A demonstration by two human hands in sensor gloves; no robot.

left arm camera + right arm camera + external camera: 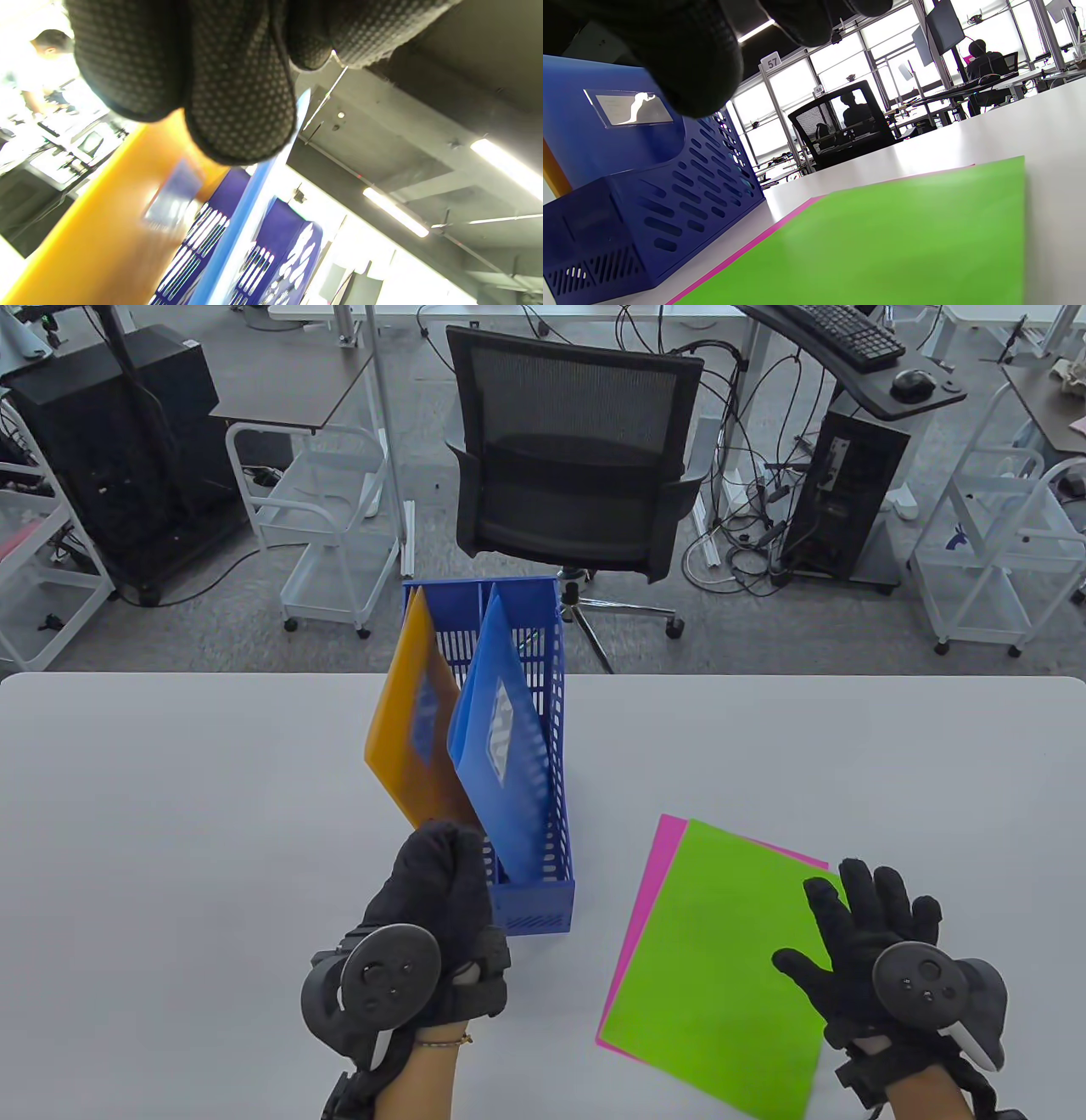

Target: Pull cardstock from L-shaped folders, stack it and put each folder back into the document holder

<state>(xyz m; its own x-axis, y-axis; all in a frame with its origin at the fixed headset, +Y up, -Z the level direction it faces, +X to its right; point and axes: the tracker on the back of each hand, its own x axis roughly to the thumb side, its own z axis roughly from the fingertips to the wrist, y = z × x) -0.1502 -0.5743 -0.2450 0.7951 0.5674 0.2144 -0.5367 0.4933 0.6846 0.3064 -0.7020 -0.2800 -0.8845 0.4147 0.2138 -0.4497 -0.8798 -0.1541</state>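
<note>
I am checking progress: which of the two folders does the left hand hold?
The orange folder: the left hand grips its lower corner. The blue folder stands untouched in the document holder.

Orange folder (411, 729) and blue folder (501, 755) tilted in blue holder (543, 899); green cardstock (721, 976) atop pink (657, 865).

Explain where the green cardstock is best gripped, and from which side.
Grip the green cardstock at its near right corner, coming from the right hand side: it lies flat on the pink sheet, and that corner overhangs onto the bare table.
</note>
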